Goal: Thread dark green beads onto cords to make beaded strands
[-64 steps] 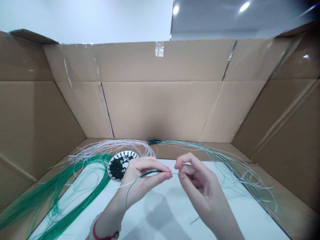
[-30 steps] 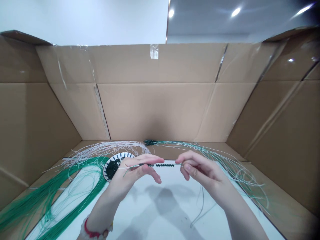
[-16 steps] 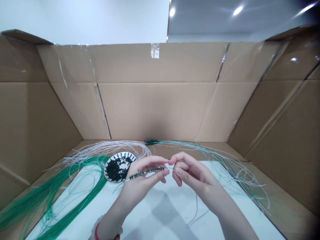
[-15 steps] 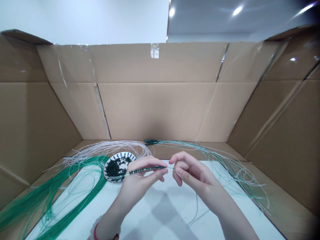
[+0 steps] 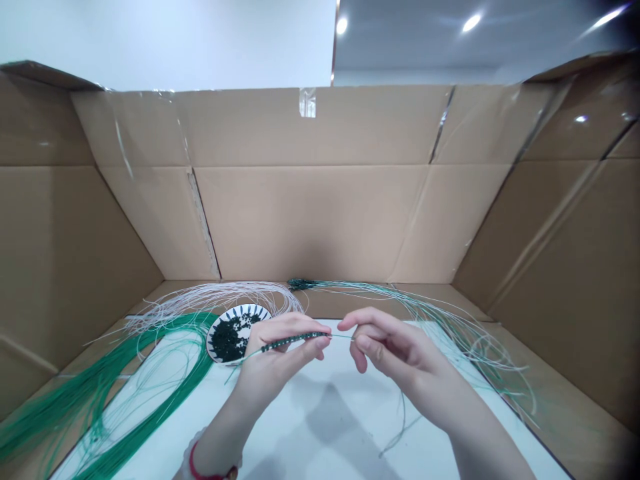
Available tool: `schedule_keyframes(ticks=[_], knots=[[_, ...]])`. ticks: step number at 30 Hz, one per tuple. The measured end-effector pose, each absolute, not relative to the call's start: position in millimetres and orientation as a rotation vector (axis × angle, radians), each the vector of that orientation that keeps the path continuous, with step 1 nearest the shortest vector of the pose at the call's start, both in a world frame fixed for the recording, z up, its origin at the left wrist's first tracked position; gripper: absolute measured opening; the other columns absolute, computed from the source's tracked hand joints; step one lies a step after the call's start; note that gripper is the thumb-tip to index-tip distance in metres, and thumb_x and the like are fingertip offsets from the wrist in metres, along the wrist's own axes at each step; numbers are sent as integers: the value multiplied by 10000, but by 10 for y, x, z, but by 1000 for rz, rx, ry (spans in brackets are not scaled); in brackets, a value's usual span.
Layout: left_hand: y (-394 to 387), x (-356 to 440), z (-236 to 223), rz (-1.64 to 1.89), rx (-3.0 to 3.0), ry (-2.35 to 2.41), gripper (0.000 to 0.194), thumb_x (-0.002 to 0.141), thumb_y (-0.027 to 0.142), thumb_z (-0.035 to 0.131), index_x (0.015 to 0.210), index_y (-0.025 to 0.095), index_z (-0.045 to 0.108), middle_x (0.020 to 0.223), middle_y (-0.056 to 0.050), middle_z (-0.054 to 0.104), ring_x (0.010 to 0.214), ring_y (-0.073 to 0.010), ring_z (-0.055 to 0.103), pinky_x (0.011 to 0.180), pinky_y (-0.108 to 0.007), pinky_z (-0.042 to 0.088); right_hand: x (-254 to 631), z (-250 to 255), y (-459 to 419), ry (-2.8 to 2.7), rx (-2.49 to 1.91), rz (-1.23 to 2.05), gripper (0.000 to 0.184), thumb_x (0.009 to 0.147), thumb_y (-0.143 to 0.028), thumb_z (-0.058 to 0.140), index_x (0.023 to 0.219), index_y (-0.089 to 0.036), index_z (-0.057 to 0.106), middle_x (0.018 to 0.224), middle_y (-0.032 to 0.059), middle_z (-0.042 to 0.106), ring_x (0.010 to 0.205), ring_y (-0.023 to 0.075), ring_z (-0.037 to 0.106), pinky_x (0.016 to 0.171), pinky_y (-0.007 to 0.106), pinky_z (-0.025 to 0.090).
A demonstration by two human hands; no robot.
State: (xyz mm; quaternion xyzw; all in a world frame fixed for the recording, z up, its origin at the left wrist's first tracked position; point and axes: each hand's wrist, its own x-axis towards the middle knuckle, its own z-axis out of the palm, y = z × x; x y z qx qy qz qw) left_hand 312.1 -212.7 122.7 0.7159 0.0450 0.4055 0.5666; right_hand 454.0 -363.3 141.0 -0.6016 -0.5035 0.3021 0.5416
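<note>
My left hand (image 5: 277,363) is closed in a pinch on a thin cord strung with a row of dark green beads (image 5: 289,341). My right hand (image 5: 395,350) pinches the bare end of the same cord just right of the beads, thumb and forefinger together. The cord's loose tail (image 5: 400,427) hangs down from my right hand onto the white surface. A small patterned dish of dark green beads (image 5: 233,325) sits just left of my left hand.
A bundle of green cords (image 5: 100,393) lies at the left, pale pink cords (image 5: 215,297) behind the dish, and beaded teal strands (image 5: 450,327) fan out at the right. Cardboard walls (image 5: 310,220) enclose the white work surface (image 5: 325,427) on three sides.
The hands drew apart with the beaded cord stretched level, then came back together; now the beads sit over my left fingers and my right hand pinches slightly further off.
</note>
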Motion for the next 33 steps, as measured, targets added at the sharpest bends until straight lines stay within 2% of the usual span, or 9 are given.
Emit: schedule_keyframes(ticks=[5,11,15,19,22,27,30,33], knots=[[-2086,3099,1197,918,1667,55,214,794,135,838,826,338,897,651,16,787,685,-135,683,642,-192,523,4572,1394,-3684,-1235,-1460,717,220,1023,-391,515,1065,-227,655,704,-26,617,579,143,362,561,300,238],[-2083,3091,1162,842,1626,0,130,842,220,847,882,333,896,733,1,786,629,-115,680,629,-197,545,4613,1337,-3709,-1217,-1416,680,228,1033,-403,537,1064,-238,691,662,-31,596,600,150,394,579,302,242],[-2020,3071,1189,846,1580,7,208,829,194,867,982,334,883,872,-9,759,681,-125,735,688,-227,604,4676,1333,-3719,-1142,-1412,673,245,1015,-441,568,1042,-241,707,650,-30,566,581,149,367,562,302,217],[-1886,3046,1176,904,1540,-68,153,856,242,854,954,356,884,918,10,690,609,-76,700,701,-242,639,4679,1416,-3763,-1013,-1481,651,198,966,-417,625,998,-249,725,655,-21,554,616,166,398,575,311,209],[-1830,3034,1142,918,1525,-162,133,871,293,841,961,384,878,904,-3,674,662,-105,702,618,-229,625,4648,1476,-3787,-943,-1527,643,170,963,-372,609,972,-254,730,661,-20,548,641,170,409,595,316,210],[-1849,2985,1136,810,1599,-219,234,950,221,746,1059,396,855,938,-21,658,683,-122,698,582,-234,592,4674,1447,-3772,-971,-1536,657,186,982,-367,579,978,-252,725,667,-29,534,628,156,367,598,317,208],[-1824,2953,1172,746,1687,-207,226,1012,259,657,1042,348,864,1020,-51,666,710,-140,708,678,-295,599,4722,1401,-3760,-988,-1507,666,204,972,-410,601,992,-249,724,664,-31,526,613,150,356,587,312,210],[-1761,2926,1217,719,1791,-170,229,1021,255,640,1026,286,867,963,-81,702,835,-197,698,804,-343,574,4750,1388,-3768,-970,-1496,655,197,975,-405,604,1004,-249,721,668,-30,528,614,147,373,582,307,218]])
